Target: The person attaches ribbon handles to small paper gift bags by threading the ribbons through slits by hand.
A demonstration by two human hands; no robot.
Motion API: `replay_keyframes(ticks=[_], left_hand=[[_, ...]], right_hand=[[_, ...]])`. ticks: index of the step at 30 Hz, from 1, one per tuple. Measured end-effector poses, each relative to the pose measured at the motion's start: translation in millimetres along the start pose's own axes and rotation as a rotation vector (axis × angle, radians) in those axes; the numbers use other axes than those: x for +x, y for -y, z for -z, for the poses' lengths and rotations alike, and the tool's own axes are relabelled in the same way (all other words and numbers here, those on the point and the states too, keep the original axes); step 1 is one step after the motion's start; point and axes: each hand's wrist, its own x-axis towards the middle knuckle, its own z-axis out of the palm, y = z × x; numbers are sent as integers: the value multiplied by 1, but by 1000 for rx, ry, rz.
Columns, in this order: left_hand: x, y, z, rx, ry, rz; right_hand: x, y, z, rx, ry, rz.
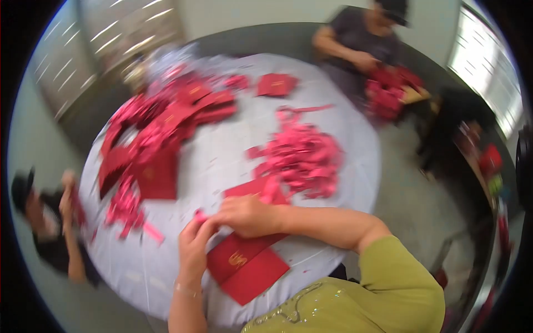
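Observation:
My left hand (192, 251) and my right hand (251, 215) meet at the near side of the round table. The left thumb and fingers pinch a pink ribbon (200, 215), whose end pokes up above them. The right fingers are closed against the left fingertips; what lies inside them is hidden. Beneath both hands lies a creased red paper piece with a gold emblem (251, 273), its upper part covered by the right forearm. Beyond the right hand, a second red piece (244, 188) has pink ribbon (271, 190) lying over it.
A heap of pink ribbons (305, 161) lies ahead. Stacked red pieces (158, 177), loose ribbons (125, 211) and clear plastic (177, 61) fill the left. Another red stack (276, 84) sits at the back. One person (363, 39) works at back right, another (47, 216) at left.

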Motion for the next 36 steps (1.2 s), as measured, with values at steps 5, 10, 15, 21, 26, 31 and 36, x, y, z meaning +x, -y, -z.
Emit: replay_keyframes(ticks=[5, 10, 15, 21, 26, 31, 36], left_hand=[[-9, 9, 9, -181, -113, 36], [2, 14, 17, -322, -144, -47], [-2, -2, 13, -309, -132, -56], [-15, -8, -3, 33, -102, -56], [-23, -13, -10, 315, -101, -111], [-27, -9, -8, 395, -94, -127], [-32, -19, -22, 501, -91, -136]], right_hand=[[5, 3, -5, 12, 48, 41], [-5, 3, 2, 60, 91, -18], [-9, -6, -2, 194, 111, -185], [7, 11, -14, 359, -97, -375], [12, 24, -7, 610, -134, -536], [12, 27, -17, 734, -198, -567], [13, 27, -14, 636, -203, -523]])
